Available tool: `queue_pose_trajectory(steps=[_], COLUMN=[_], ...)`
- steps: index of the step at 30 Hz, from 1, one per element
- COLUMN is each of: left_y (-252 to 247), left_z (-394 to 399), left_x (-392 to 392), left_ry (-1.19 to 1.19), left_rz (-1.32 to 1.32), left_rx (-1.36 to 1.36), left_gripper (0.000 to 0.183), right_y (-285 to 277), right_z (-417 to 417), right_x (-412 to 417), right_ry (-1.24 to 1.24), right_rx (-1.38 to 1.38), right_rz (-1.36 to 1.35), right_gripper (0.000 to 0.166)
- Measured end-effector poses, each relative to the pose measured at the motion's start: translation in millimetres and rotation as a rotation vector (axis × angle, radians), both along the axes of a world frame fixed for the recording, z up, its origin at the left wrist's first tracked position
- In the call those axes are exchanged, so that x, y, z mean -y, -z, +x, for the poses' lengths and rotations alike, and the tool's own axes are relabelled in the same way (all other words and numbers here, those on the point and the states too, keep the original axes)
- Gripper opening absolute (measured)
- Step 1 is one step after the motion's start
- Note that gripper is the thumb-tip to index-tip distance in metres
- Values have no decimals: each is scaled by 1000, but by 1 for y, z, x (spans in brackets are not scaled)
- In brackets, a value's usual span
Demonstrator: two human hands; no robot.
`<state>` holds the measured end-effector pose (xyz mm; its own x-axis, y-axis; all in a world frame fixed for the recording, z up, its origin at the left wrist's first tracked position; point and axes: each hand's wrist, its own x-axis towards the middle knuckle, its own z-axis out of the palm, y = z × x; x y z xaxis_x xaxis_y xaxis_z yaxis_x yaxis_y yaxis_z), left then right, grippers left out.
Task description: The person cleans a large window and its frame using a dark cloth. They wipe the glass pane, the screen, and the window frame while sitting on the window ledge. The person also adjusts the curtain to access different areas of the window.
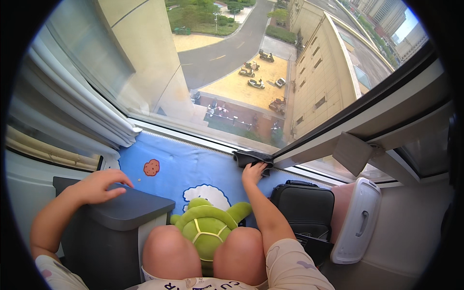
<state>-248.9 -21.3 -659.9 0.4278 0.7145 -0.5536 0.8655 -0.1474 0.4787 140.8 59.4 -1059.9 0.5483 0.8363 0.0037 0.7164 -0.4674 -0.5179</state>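
Observation:
My right hand (255, 173) presses a dark grey cloth (250, 158) against the bottom of the window frame (206, 139), close to the corner post. Part of the cloth bunches up beyond my fingers. My left hand (107, 186) hovers over or rests on the dark grey cabinet top (137, 208), fingers apart and holding nothing; whether it touches cannot be told. Below the window a blue padded mat (170, 159) with a printed cookie and a white cartoon figure covers the sill. A green plush turtle (206, 232) lies between my knees and the mat.
At the right stand a black bag (304, 203) and a pink storage box with a white lid (357, 221). White curtains (76, 94) hang at the left. A handle fitting (351, 152) juts from the right window frame. Large glass panes (232, 72) overlook a parking area far below.

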Motion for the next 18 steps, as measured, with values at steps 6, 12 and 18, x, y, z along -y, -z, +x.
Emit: queue_pose_trajectory(steps=[6, 12, 18], left_y=[-14, -4, -7], left_z=[-112, -121, -126], left_x=[59, 66, 63], left_ry=[-621, -425, -339], left_rz=[209, 531, 587], left_rx=[99, 107, 68], left_gripper=[16, 13, 11], right_y=[-10, -13, -23], right_z=[-20, -71, -170], right_x=[-20, -27, -36], right_ry=[77, -236, -727], right_rx=[7, 69, 117], right_rz=[-104, -179, -173], right_gripper=[44, 45, 45])
